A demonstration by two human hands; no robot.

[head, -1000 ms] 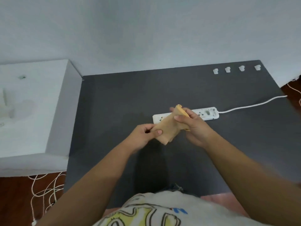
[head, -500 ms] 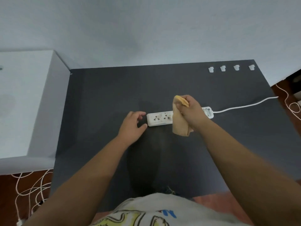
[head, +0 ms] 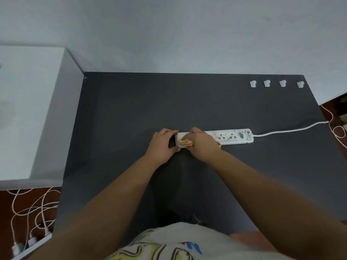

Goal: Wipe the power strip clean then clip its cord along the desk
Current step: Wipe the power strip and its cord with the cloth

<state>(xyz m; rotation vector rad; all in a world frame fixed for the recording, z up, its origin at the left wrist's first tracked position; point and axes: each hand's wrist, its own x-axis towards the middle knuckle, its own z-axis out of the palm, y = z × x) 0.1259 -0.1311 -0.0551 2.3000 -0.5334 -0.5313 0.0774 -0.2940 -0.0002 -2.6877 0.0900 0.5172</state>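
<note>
A white power strip [head: 231, 136] lies across the middle of the dark grey desk [head: 131, 109]. Its white cord [head: 289, 130] runs right and off the desk's right edge. My left hand [head: 162, 145] grips the strip's left end, thumb and fingers on either side. My right hand [head: 201, 144] presses a tan cloth [head: 185, 142] onto the strip's left part, covering it. Several white cable clips [head: 275, 83] stand in a row at the desk's back right.
A white cabinet [head: 32, 113] adjoins the desk on the left. Tangled white cables and plugs [head: 30, 212] lie on the brown floor at lower left. More cord loops [head: 338, 130] lie on the floor at far right. A pale wall rises behind.
Both hands held the cloth above the desk. Then my left hand went to the strip's left end and my right hand brought the cloth down onto the strip.
</note>
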